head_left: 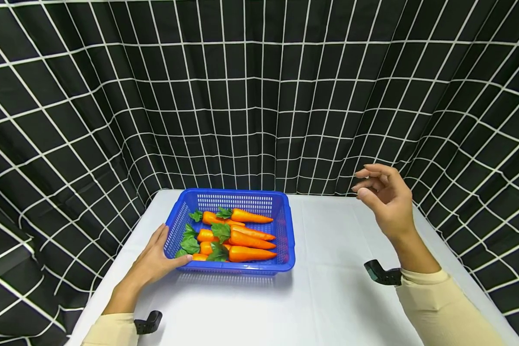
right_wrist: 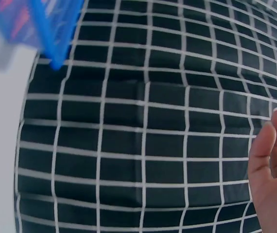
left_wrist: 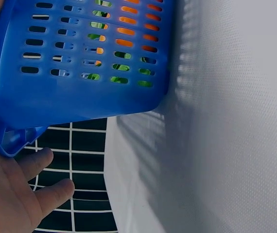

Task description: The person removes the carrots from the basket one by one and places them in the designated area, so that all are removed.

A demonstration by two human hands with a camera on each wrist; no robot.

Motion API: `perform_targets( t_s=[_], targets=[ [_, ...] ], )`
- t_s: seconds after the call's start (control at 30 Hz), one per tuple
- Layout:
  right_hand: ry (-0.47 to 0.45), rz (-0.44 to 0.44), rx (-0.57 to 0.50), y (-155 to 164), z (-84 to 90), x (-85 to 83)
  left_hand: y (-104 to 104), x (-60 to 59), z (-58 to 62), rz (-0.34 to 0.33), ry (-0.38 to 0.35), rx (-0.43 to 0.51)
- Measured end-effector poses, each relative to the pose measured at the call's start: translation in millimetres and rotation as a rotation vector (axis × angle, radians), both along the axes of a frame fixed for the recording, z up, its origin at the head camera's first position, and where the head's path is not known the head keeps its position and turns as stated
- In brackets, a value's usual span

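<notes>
A blue plastic basket with slotted walls stands on the table in the head view. In it lie several orange carrots with green leafy tops. My left hand is at the basket's near left corner, its thumb along the front rim and its fingers reaching up the left side. From the left wrist, two fingers extend straight past the corner, beside the slotted wall. My right hand is raised at the right, well apart from the basket, its fingers loosely bent with nothing between them.
A white cloth covers the table. Black curtains with a white grid enclose the back and both sides. A small black camera is strapped to my right wrist, and another to my left.
</notes>
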State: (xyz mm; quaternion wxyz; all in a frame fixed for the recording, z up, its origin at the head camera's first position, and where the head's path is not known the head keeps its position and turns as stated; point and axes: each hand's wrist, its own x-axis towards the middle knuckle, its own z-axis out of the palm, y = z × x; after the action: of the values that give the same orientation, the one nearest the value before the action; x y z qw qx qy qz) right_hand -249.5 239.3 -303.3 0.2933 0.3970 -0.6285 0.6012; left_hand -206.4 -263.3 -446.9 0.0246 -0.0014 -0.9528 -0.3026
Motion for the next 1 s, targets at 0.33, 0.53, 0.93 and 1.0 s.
perform_targets(
  t_s=[0.33,0.53,0.93,1.0],
  targets=[
    [-0.097,0.475,-0.364,-25.5,10.9,-2.5,0.5,0.5,0.6,0.008,-0.015,-0.013],
    [-0.110,0.499,-0.370,-45.6,13.2,-5.4,1.1,0.4,1.7,0.004,-0.010,-0.008],
    [-0.183,0.534,-0.331,-79.6,7.2,-26.7,0.5,-0.1,4.1,-0.005,-0.015,-0.007],
    [-0.205,0.539,-0.324,-84.7,4.7,-29.6,0.4,0.0,3.3,-0.005,-0.014,-0.006]
  ],
)
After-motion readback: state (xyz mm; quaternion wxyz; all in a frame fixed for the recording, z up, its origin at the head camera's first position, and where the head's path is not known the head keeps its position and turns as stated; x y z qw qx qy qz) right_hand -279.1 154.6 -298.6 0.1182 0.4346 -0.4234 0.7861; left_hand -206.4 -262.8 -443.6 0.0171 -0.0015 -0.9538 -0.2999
